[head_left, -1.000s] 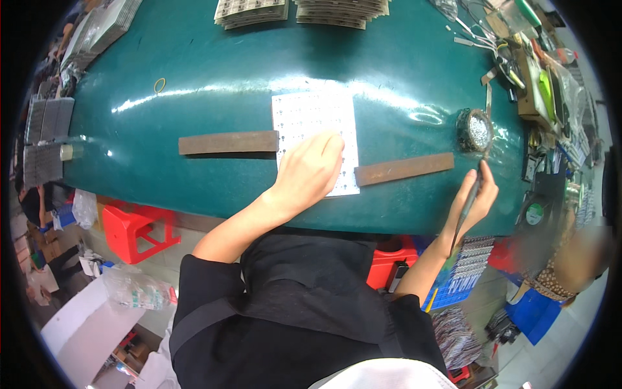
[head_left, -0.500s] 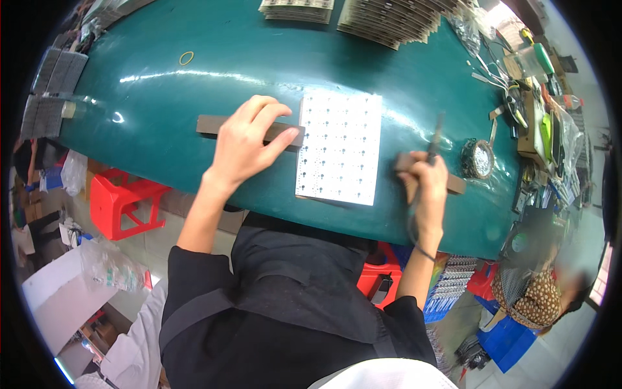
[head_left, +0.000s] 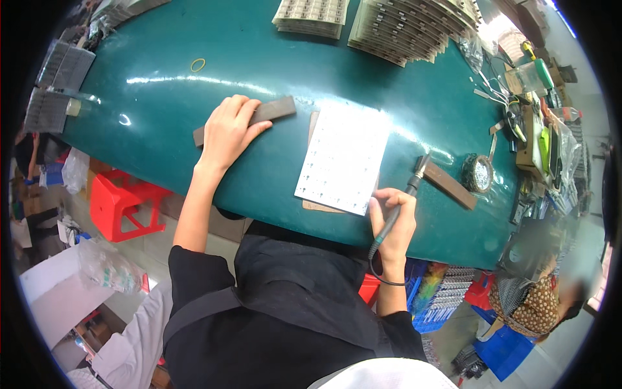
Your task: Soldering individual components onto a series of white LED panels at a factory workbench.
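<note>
My left hand [head_left: 228,131] is wrapped over a dark grey-brown bar [head_left: 277,109], which lies slanted on the table left of the sheet. In my right hand [head_left: 395,223] is a soldering iron [head_left: 391,222], its metal tip pointing up and away beside a second brown bar [head_left: 449,186]. My right thumb and fingertips are at the near right corner of a white sheet [head_left: 343,162] with rows of small dark marks, glare hiding many. Whether they grip that corner, I cannot tell. A brown board [head_left: 312,129] shows from under the sheet, turned slightly differently.
Stacks of panels [head_left: 411,29] stand at the green table's [head_left: 149,142] far edge. A roll of tape [head_left: 477,173] lies right of the second bar, before cables, tools and a bottle. A rubber band [head_left: 197,65] lies far left. Another person [head_left: 528,298] is at lower right.
My left hand has moved left, and its bar has turned. My right hand has left the second bar and come to the sheet's corner. The sheet has rotated clockwise, uncovering the brown board.
</note>
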`<act>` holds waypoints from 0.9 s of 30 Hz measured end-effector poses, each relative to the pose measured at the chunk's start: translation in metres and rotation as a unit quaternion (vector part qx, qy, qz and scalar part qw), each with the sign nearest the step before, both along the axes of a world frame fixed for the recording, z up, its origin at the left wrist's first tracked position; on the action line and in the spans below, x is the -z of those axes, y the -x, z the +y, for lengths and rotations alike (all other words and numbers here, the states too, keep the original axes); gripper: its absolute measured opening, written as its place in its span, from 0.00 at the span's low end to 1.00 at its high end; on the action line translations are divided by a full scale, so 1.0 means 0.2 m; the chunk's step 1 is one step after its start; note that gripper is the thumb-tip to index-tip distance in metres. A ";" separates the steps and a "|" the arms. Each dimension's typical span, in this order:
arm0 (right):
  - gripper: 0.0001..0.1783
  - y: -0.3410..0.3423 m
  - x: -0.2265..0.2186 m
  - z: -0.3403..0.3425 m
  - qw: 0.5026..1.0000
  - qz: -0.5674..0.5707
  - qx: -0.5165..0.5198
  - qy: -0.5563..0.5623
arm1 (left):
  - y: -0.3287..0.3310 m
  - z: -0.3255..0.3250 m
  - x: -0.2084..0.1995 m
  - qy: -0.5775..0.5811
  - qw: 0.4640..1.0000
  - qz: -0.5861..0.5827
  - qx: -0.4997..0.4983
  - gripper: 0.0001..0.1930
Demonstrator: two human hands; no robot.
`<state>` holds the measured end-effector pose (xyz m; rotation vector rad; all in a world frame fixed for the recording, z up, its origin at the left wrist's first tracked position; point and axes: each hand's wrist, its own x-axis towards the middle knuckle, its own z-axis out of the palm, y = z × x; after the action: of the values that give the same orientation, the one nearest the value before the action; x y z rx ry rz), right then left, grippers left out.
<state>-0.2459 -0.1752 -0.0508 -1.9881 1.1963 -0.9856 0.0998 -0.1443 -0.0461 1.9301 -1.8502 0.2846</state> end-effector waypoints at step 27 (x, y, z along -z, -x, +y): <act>0.25 -0.04 -0.31 -0.36 0.965 -0.075 0.067 0.244 | 0.24 -0.37 -0.27 0.092 0.835 0.435 0.324 0.10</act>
<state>-0.2373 -0.2469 0.0115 -2.1635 1.0893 -1.5952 0.0515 -0.2179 0.0079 0.9144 -1.5894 -0.5367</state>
